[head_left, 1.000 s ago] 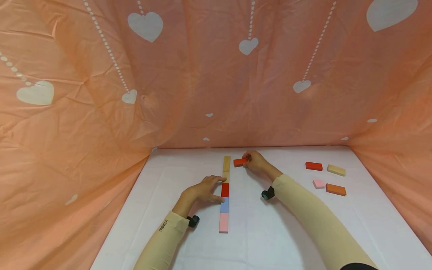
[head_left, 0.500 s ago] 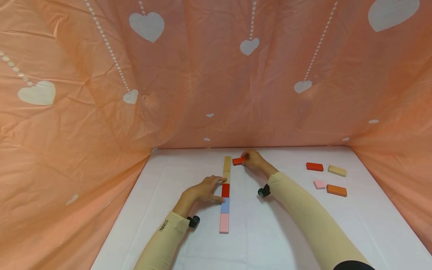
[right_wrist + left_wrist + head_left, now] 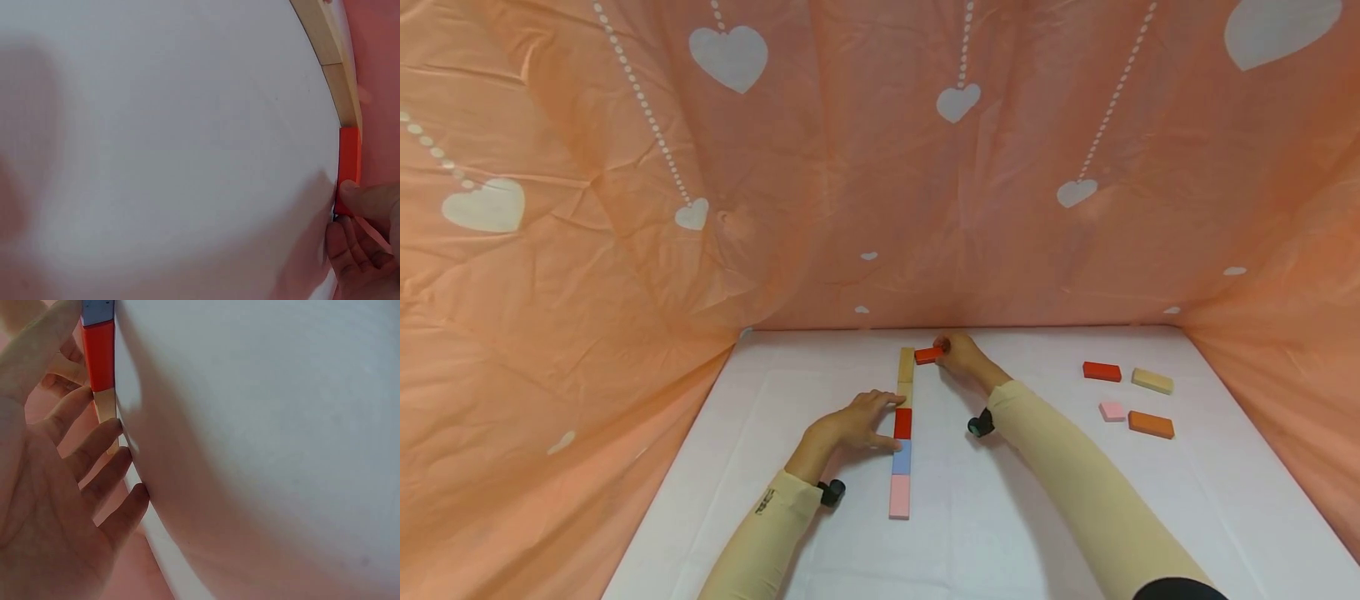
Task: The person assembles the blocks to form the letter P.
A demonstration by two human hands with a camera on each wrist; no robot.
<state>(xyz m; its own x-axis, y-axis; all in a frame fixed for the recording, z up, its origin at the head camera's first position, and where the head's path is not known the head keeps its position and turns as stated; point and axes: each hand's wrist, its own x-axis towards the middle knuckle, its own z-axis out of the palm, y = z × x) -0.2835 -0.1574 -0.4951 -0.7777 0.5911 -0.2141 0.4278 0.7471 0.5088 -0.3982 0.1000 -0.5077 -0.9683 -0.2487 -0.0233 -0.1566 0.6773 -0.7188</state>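
1. No word, brand or number can be read in any view.
2. The beige left sleeve (image 3: 762, 542) bears a small dark print (image 3: 765, 501) near its cuff; its marks are too small to make out.

From well back, the head camera looks forward and down across the flat white bench (image 3: 1000, 517).
Wrist cameras peer closely along the bare left hand (image 3: 56, 506) and right hand (image 3: 372, 240); all three catch part of a row of coloured rectangular blocks (image 3: 903, 425).
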